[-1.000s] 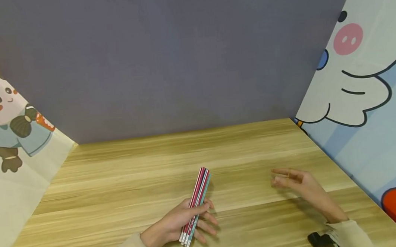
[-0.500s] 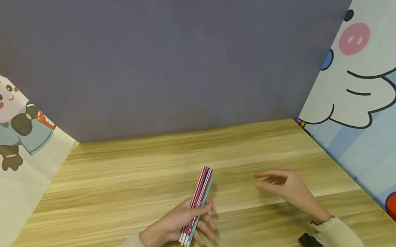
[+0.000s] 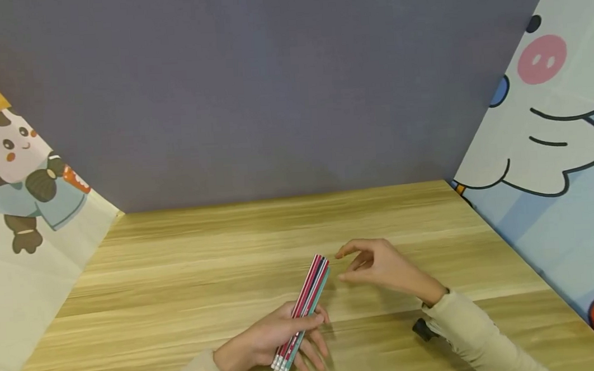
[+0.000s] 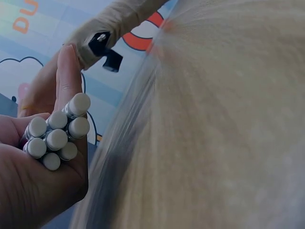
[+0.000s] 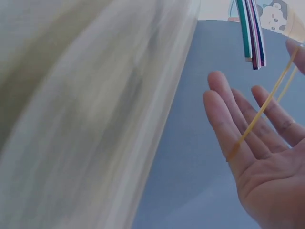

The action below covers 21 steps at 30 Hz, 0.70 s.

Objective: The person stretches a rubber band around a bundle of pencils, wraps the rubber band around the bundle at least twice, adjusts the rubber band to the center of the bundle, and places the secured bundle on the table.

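In the head view, my left hand (image 3: 270,335) grips a bundle of several pencils (image 3: 310,291) under its thumb, the other fingers spread out below. Red, navy and teal stripes run along them, and they slant up and to the right. Their white eraser ends (image 4: 56,139) face the left wrist camera, clustered together. Just right of the bundle's far ends is my right hand (image 3: 382,265), thumb and fingers spread apart. A thin yellow rubber band (image 5: 259,112) is stretched between its thumb and a finger. The pencil tips (image 5: 252,47) show beyond those fingers.
A wood-grain table (image 3: 205,257) lies under both hands. A grey panel (image 3: 282,96) closes off the back, with cartoon-printed walls on the left (image 3: 11,307) and right (image 3: 530,207). A black device (image 3: 424,330) sits at the right wrist.
My right hand has moved left from the right side of the table to beside the pencils' far ends, rubber band on it. The left hand keeps holding the bundle almost in place.
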Available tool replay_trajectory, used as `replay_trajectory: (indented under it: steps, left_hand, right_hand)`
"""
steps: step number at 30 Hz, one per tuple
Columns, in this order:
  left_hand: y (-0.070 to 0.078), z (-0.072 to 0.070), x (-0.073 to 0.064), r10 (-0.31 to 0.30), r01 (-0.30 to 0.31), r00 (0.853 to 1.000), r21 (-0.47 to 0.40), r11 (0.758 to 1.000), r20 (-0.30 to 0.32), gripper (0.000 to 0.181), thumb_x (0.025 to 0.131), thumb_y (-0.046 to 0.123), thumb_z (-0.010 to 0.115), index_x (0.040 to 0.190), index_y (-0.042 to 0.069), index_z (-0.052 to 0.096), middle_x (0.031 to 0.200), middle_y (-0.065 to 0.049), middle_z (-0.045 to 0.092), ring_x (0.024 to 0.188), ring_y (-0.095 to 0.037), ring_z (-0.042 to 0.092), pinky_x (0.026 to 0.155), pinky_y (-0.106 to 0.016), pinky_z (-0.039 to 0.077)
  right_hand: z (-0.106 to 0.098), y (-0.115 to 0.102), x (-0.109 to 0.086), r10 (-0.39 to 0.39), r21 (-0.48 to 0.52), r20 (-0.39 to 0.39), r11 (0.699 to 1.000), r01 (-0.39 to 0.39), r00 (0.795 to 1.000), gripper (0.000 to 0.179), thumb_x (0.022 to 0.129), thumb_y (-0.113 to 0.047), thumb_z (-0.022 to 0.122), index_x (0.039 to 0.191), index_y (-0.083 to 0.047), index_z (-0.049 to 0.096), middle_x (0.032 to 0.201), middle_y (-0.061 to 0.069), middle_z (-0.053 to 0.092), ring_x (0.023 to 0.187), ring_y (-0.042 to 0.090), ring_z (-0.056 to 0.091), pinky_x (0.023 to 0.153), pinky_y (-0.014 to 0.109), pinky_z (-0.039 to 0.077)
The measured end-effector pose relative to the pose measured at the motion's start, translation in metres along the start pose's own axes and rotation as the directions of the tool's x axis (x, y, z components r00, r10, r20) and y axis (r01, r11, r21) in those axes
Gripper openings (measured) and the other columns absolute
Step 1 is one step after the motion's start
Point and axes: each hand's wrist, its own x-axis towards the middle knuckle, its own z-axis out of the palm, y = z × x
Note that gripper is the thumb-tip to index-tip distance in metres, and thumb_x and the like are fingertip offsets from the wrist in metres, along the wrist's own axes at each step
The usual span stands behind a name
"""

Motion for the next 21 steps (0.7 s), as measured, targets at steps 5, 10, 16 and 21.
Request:
replay_trajectory:
  steps: [5,10,16,21]
  left_hand:
    - [0.001,0.001,-0.001,-0.003,0.003,1.000,0.004,1.000,0.020,0.031,0.108,0.021,0.042,0.128,-0.003,0.042,0.089,-0.009,0.073,0.075,-0.020,0.074,0.058,-0.034,0.061]
    - [0.000,0.001,0.000,-0.016,0.014,0.998,0.032,0.999,0.068,0.033,0.109,0.021,0.041,0.128,-0.005,0.042,0.088,-0.008,0.072,0.075,-0.019,0.073,0.057,-0.031,0.061]
    - [-0.002,-0.001,0.000,-0.020,0.002,0.992,0.134,0.991,0.128,0.041,0.110,0.021,0.038,0.131,-0.014,0.037,0.098,-0.047,0.059,0.085,-0.058,0.065,0.057,-0.030,0.060]
    - [0.002,-0.001,-0.002,-0.020,-0.008,0.990,0.194,0.981,0.138,0.043,0.110,0.021,0.036,0.132,-0.016,0.034,0.104,-0.062,0.041,0.089,-0.076,0.046,0.057,-0.029,0.060]
  right_hand:
    - [0.006,-0.009,0.013,-0.012,0.045,0.049,0.999,0.010,0.999,0.044,0.084,-0.028,0.082,0.124,-0.015,0.065,0.122,0.006,0.066,0.080,0.021,0.073,0.071,0.035,0.061]
    - [0.013,-0.012,0.022,-0.036,0.061,0.072,0.998,0.032,0.997,0.041,0.083,-0.030,0.083,0.120,-0.023,0.067,0.128,0.008,0.064,0.079,0.019,0.073,0.071,0.035,0.061]
    - [0.025,-0.004,0.027,-0.083,0.187,0.186,0.981,0.048,0.979,0.022,0.089,-0.021,0.077,0.110,-0.015,0.071,0.106,0.015,0.071,0.075,0.027,0.072,0.068,0.047,0.061]
    - [0.029,0.001,0.029,-0.152,0.352,0.266,0.935,0.051,0.952,0.017,0.092,-0.013,0.073,0.107,-0.005,0.071,0.091,0.014,0.072,0.071,0.047,0.068,0.065,0.060,0.057]
